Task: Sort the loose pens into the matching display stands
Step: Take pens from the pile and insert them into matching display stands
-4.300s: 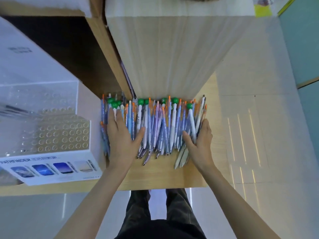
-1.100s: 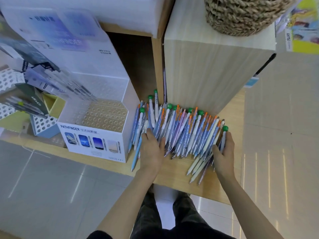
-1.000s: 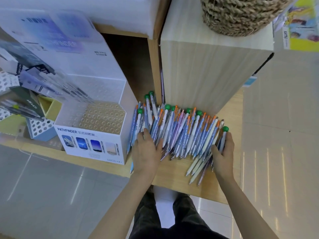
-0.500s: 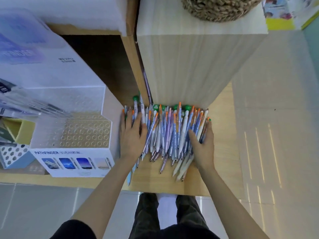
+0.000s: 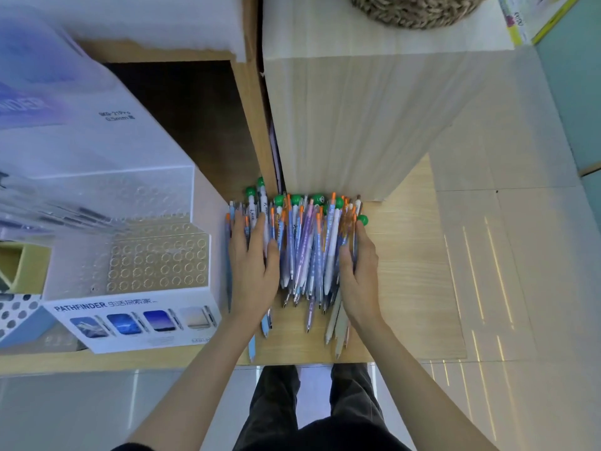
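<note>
Pens [image 5: 309, 252] unsorted — barely begun.
Left hand [image 5: 255, 275], right hand [image 5: 359, 281] press flat, flanking them; display stand [image 5: 156, 265] outside left hand — mostly bare.

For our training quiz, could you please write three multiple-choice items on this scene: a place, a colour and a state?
1. Where is the PATHFINDER stand relative to the pen pile? A) left B) right C) on top
2. What colour are the round knobs on some pens? A) red B) green C) black
3. What are the left hand and right hand doing? A) lifting one pen each B) pressing on the pile C) hanging idle
Answers: 1 A, it stands beside the left hand; 2 B, green balls top several pens; 3 B, their fingers lie on its two flanks.
</note>
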Demonstrator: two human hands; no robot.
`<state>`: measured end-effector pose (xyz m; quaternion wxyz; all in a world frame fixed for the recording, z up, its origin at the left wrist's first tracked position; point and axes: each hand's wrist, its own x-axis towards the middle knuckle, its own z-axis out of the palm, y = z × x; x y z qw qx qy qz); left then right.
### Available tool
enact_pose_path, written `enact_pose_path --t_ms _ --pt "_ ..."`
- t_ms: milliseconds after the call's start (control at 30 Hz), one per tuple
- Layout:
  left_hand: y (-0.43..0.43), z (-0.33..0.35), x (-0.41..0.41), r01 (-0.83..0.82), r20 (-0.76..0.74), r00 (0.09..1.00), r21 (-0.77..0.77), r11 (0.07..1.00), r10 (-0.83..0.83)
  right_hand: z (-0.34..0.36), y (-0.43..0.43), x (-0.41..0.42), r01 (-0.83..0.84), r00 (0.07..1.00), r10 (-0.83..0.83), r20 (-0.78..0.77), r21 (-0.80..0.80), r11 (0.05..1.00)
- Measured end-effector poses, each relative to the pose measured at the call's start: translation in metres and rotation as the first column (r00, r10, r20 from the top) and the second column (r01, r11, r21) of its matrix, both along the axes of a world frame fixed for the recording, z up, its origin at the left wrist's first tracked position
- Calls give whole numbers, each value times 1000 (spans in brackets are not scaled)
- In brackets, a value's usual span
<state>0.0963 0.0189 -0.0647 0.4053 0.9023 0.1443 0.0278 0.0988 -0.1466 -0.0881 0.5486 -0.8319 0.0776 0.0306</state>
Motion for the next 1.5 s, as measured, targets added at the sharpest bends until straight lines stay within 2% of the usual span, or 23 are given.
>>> enact_pose_path --t_ms 67,167,233,333,433,533,600,800,933,1033,1100,1267,1433,1500 --pt "0 8 4 58 -14 998 47 997 -57 7 6 3 -30 999 29 18 56 998" --pt "3 6 7 145 -144 983 248 958 -112 14 17 11 -55 998 55 0 -25 998" --pt "7 0 3 163 -148 981 281 946 -125 14 18 13 -39 999 38 -22 -51 998" --pt "10 -6 -8 169 -145 980 242 955 -137 12 18 9 -77 996 75 -37 -59 995" --pt "9 -12 -12 158 -116 984 231 960 -135 12 27 6 -127 992 126 -17 -134 983" --pt "8 -11 -6 113 -103 990 182 977 -95 10 32 11 -87 996 86 -15 -173 981" --pt "10 -6 -3 78 -98 993 99 992 -69 10 33 13 -63 998 58 -34 -182 981" --pt "18 21 -17 -1 -8 1000 -78 997 1 8 21 13 -8 997 5 -79 -41 999" --pt "8 22 -74 15 95 995 -37 999 -11 11 14 13 -58 993 59 -103 10 998" --pt "1 6 -111 -65 -26 998 25 998 65 12 10 14 -95 989 96 -117 13 995" --pt "-4 -3 -120 -135 -108 983 123 983 149 12 8 13 -118 985 119 -122 15 993" --pt "-26 -9 -115 -256 -118 947 290 922 300 13 6 13 -158 978 158 -135 12 987" --pt "-38 -20 -134 -423 -151 868 273 864 472 14 2 11 -189 970 191 -150 25 982" --pt "-40 -23 -141 -498 -137 841 183 848 524 14 1 11 -198 969 199 -144 25 980"
